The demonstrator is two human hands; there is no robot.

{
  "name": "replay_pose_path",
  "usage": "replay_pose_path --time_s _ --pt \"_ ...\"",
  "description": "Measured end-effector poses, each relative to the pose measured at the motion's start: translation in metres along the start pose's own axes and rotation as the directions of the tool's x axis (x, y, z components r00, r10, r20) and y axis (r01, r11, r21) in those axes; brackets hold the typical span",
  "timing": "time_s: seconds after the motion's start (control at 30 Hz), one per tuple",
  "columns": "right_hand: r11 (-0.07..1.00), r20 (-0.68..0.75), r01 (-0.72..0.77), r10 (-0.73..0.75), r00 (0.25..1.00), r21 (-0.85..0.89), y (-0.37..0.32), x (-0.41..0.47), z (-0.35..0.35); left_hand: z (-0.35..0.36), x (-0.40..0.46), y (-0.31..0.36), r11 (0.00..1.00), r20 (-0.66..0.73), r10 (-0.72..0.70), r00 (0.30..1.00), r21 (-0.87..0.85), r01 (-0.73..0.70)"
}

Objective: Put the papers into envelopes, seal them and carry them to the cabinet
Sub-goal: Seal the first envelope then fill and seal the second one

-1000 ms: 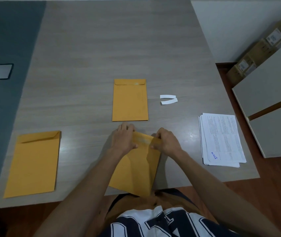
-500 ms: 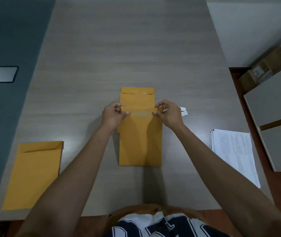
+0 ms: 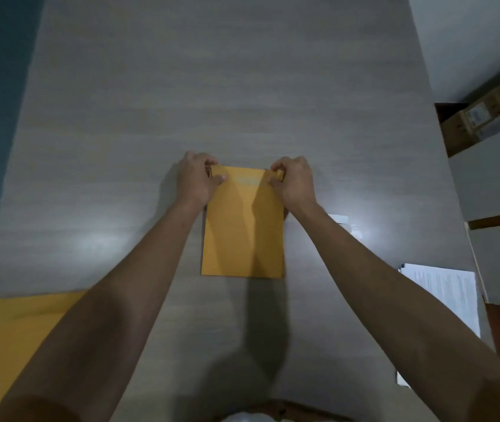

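Observation:
A yellow-brown envelope (image 3: pixel 242 236) lies flat in the middle of the grey table (image 3: pixel 212 86), squarely on top of another envelope that it almost fully hides. My left hand (image 3: pixel 196 178) pinches its top left corner, fingers curled over the top edge. My right hand (image 3: pixel 292 181) pinches its top right corner the same way. A second envelope (image 3: pixel 20 324) lies at the near left, partly under my left forearm. A stack of printed white papers (image 3: pixel 446 293) sits at the near right edge, partly behind my right forearm.
White strips of peeled backing paper (image 3: pixel 338 219) lie just right of the envelope, beside my right forearm. A white cabinet (image 3: pixel 498 178) stands off the table's right side, with cardboard boxes (image 3: pixel 480 120) behind it. A dark blue strip runs along the left.
Both hands carried the envelope from the table's near edge forward and laid it over the envelope in the middle. The camera tipped forward and down.

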State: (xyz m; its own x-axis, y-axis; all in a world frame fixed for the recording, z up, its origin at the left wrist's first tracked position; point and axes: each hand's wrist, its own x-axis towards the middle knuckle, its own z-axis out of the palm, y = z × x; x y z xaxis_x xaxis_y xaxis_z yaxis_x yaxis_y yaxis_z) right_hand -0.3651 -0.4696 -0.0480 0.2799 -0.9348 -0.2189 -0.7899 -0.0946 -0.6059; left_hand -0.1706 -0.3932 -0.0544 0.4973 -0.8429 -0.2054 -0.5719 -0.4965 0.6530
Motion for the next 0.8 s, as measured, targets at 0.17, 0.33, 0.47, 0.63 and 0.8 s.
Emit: replay_pose_path --time_s 0.17,0.33,0.47,0.63,0.8 --pt "0.984 0.105 0.129 -0.116 0.988 -0.123 0.009 0.002 0.002 0.002 0.002 -0.002 0.961 0.167 0.125 0.978 0.225 -0.162" --pt "0.957 0.231 0.161 -0.105 0.967 -0.242 0.004 0.008 -0.003 -0.002 0.003 0.000 0.967 0.333 0.022 0.943 0.233 -0.104" --pt "0.995 0.373 0.084 -0.056 0.926 -0.061 -0.003 0.008 -0.017 -0.015 -0.003 0.000 0.999 0.405 -0.051 0.913 0.022 0.045" --pt "0.996 0.434 0.044 -0.071 0.898 0.072 -0.008 -0.001 -0.031 -0.035 -0.020 0.000 0.874 0.539 -0.160 0.827 -0.312 0.373" --pt "0.998 0.427 0.026 -0.045 0.903 0.050 -0.013 0.002 -0.033 -0.033 -0.024 0.000 0.833 0.513 -0.212 0.832 -0.351 0.428"
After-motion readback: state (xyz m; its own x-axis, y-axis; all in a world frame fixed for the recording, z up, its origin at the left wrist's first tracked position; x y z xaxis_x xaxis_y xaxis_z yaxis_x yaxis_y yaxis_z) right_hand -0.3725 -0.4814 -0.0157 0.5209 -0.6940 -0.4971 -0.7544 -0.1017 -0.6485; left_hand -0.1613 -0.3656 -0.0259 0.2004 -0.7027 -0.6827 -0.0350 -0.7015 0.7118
